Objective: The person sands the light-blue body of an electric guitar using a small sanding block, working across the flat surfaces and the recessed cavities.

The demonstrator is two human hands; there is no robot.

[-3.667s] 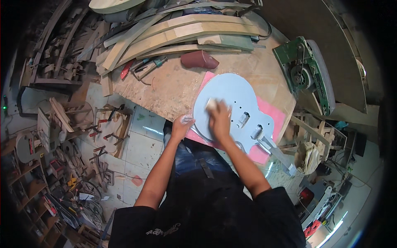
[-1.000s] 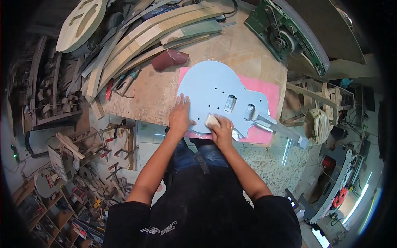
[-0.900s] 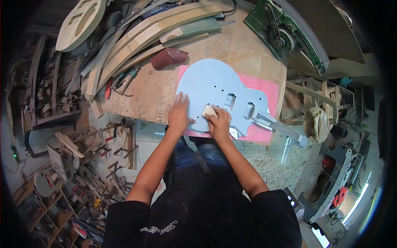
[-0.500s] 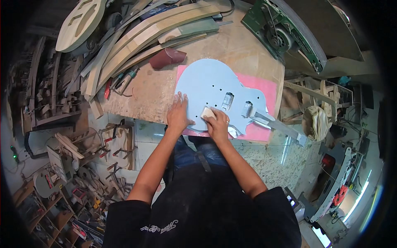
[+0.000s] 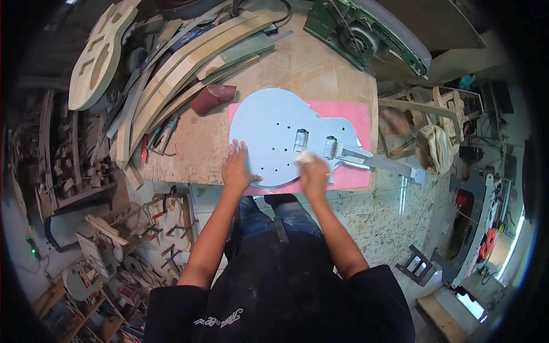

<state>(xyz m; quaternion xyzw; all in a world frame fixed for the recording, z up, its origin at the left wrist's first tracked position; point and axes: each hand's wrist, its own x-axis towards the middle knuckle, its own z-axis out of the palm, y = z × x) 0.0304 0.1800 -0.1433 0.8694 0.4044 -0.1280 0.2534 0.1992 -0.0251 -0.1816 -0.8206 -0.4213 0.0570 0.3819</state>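
Observation:
A pale blue electric guitar body [image 5: 269, 114] lies flat on a pink sheet [image 5: 355, 117] near the bench's front edge. It has several small holes and two pickup cavities with silvery lining. Its neck [image 5: 394, 167] points right, past the bench edge. My left hand [image 5: 235, 167] rests flat on the body's left lower edge, fingers spread and holding nothing. In my right hand [image 5: 315, 176], blurred by motion, is a small off-white sanding block [image 5: 304, 156]. The block is over the body's lower part, just below the left cavity; its underside is hidden.
Curved wooden strips [image 5: 189, 54] are piled at the bench's back left, with a dark red sandpaper roll [image 5: 213, 99] and hand tools [image 5: 166, 136] nearby. A green belt machine [image 5: 366, 37] stands at the back right. An unpainted guitar body [image 5: 100, 57] is at the far left.
My right hand has moved the sanding block rightward across the guitar body, toward the cavities. My left hand stays on the body's edge. The whole view has shifted slightly.

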